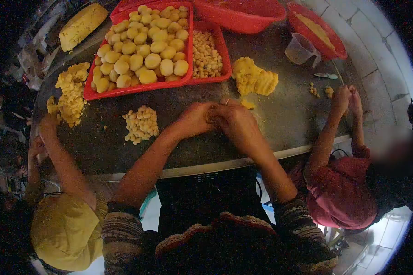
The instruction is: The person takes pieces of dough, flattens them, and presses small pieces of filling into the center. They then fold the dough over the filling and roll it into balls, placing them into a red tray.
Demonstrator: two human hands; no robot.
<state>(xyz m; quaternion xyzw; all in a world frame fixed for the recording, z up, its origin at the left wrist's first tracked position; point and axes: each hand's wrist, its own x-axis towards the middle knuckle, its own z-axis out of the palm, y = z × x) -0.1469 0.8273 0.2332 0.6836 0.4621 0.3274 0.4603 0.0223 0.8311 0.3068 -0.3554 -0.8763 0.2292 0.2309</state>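
My left hand (pixel 198 121) and my right hand (pixel 237 123) meet over the near middle of the table, fingers curled together. Whatever lies between them is hidden by the fingers. Just beyond my right hand lies a torn lump of yellow dough (pixel 254 77), with a small flattened piece of dough (pixel 248 104) at its near side. To the left of my left hand is a small heap of pale, nut-like pieces (pixel 141 124). Round yellow dough balls (pixel 142 50) fill a red tray (pixel 137 90) ahead of my hands.
A second red tray (pixel 211 80) holds more pale pieces. Red basins (pixel 241 18) and a clear plastic jug (pixel 300 49) stand farther back. Crumbled dough (pixel 73 94) and a dough block (pixel 83 26) lie left. Co-workers in a yellow top (pixel 66 231) and a red top (pixel 342 190) flank me.
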